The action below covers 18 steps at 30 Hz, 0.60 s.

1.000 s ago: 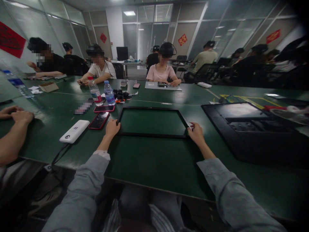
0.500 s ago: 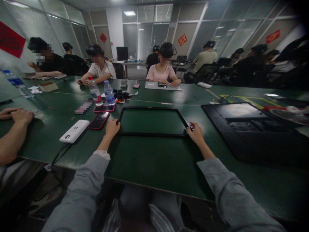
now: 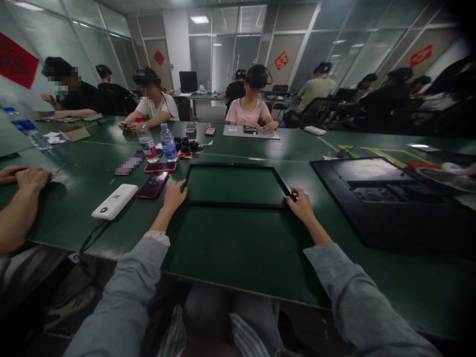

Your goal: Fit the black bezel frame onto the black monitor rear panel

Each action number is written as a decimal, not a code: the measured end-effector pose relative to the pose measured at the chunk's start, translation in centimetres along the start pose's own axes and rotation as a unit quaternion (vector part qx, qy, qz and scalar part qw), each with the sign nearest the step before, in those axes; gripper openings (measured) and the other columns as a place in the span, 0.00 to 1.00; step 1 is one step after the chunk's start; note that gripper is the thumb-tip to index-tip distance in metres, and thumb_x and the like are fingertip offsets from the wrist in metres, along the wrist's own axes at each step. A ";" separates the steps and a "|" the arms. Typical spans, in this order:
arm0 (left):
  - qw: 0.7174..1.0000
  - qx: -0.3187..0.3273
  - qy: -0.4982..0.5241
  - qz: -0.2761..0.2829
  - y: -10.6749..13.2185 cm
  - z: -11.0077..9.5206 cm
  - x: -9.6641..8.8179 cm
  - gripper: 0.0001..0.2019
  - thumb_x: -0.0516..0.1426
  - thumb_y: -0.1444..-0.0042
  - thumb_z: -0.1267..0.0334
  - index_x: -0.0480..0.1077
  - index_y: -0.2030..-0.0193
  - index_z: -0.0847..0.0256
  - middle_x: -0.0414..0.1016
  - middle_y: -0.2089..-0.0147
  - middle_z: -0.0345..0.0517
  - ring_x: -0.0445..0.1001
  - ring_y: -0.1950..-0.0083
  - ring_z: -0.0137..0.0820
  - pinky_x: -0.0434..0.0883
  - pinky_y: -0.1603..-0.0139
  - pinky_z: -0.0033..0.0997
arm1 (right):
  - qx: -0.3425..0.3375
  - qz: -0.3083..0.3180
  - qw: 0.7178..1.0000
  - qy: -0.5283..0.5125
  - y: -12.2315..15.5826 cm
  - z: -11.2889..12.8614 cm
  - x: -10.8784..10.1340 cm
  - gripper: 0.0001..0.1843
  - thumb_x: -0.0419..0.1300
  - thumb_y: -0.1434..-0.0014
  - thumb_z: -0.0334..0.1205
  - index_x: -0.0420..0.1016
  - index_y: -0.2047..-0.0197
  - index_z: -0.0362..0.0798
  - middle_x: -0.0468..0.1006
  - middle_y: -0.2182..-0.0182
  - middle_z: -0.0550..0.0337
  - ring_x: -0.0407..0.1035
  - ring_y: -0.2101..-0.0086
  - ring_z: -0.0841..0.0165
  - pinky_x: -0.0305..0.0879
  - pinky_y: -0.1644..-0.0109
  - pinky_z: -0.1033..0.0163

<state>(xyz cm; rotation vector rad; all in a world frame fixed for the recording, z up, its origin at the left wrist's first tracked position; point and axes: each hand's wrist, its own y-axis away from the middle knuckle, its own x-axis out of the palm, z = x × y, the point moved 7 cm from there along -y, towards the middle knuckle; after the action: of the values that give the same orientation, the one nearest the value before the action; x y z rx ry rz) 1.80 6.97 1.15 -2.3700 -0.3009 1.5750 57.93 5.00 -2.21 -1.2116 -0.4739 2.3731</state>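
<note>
Left hand (image 3: 174, 196) and right hand (image 3: 302, 204) grip a black frame (image 3: 236, 205) by its opposite sides (presumably for balance).

The surface (image 3: 238, 243) is green and slightly shiny. On it lie a white power bank (image 3: 114, 202) and two red-edged phones (image 3: 152, 185); two bottles (image 3: 148, 144) stand upright near them. At right lies a large dark panel (image 3: 394, 210). Whether the black frame (image 3: 238, 205) touches the surface, I cannot tell.
</note>
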 end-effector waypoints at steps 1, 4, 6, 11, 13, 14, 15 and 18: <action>1.000 0.005 0.002 -0.001 0.0 0.0 0.1 0.24 0.55 0.35 0.59 0.70 0.34 0.63 0.76 0.42 0.58 0.74 0.40 0.45 0.69 0.37 0.44 | -0.002 0.004 1.000 0.004 0.0 -0.1 0.1 0.29 0.58 0.46 0.47 0.72 0.43 0.42 0.78 0.52 0.41 0.73 0.53 0.51 0.68 0.43 0.43; 1.000 0.013 0.006 -0.004 0.0 0.1 0.3 0.24 0.55 0.35 0.59 0.71 0.34 0.61 0.76 0.41 0.57 0.74 0.40 0.45 0.69 0.37 0.45 | -0.004 0.010 1.000 0.012 -0.1 0.0 0.2 0.30 0.57 0.46 0.48 0.72 0.43 0.42 0.78 0.51 0.40 0.72 0.52 0.50 0.68 0.43 0.42; 1.000 0.017 0.007 -0.006 -0.1 0.2 0.4 0.23 0.55 0.35 0.58 0.71 0.35 0.62 0.76 0.41 0.57 0.74 0.40 0.45 0.70 0.37 0.45 | -0.003 0.011 1.000 0.015 0.0 0.2 0.2 0.29 0.57 0.45 0.47 0.73 0.43 0.42 0.78 0.51 0.40 0.72 0.51 0.50 0.67 0.42 0.42; 0.999 0.035 0.006 -0.008 -0.2 0.2 0.6 0.23 0.55 0.35 0.59 0.71 0.35 0.62 0.77 0.42 0.56 0.74 0.40 0.44 0.69 0.36 0.45 | -0.007 0.013 1.000 0.026 0.2 0.7 0.0 0.29 0.56 0.45 0.47 0.73 0.43 0.41 0.78 0.50 0.38 0.72 0.50 0.49 0.66 0.41 0.42; 0.999 0.038 0.005 -0.013 -0.2 0.2 0.7 0.22 0.55 0.35 0.59 0.72 0.36 0.61 0.77 0.43 0.56 0.74 0.41 0.44 0.68 0.36 0.45 | -0.011 0.014 0.999 0.027 0.2 0.8 0.0 0.30 0.56 0.45 0.48 0.73 0.43 0.41 0.77 0.50 0.38 0.72 0.50 0.49 0.66 0.40 0.42; 0.999 0.039 0.005 -0.015 -0.1 0.2 0.7 0.22 0.55 0.35 0.59 0.72 0.36 0.60 0.77 0.43 0.55 0.74 0.41 0.44 0.68 0.36 0.45 | -0.012 0.014 0.999 0.027 0.2 0.8 0.0 0.30 0.56 0.45 0.48 0.73 0.43 0.41 0.77 0.50 0.38 0.72 0.50 0.49 0.66 0.40 0.42; 0.999 0.040 0.004 -0.016 -0.1 0.2 0.7 0.22 0.55 0.35 0.59 0.72 0.36 0.60 0.78 0.44 0.55 0.74 0.41 0.44 0.68 0.36 0.45 | -0.013 0.015 0.999 0.027 0.2 0.8 0.0 0.30 0.56 0.45 0.47 0.73 0.42 0.41 0.77 0.50 0.38 0.72 0.50 0.49 0.65 0.40 0.42; 0.999 0.043 0.005 -0.016 0.0 0.1 0.6 0.22 0.55 0.36 0.58 0.72 0.37 0.59 0.78 0.44 0.55 0.74 0.41 0.43 0.68 0.36 0.46 | -0.011 0.015 0.999 0.029 0.2 0.8 0.1 0.30 0.56 0.45 0.47 0.72 0.42 0.42 0.77 0.49 0.39 0.71 0.49 0.49 0.65 0.39 0.41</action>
<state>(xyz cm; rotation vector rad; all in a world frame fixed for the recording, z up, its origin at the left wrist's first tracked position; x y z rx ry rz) 1.99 7.22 0.58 -2.2958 -0.2611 1.5295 57.20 4.74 -1.92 -1.3027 -0.4662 2.3569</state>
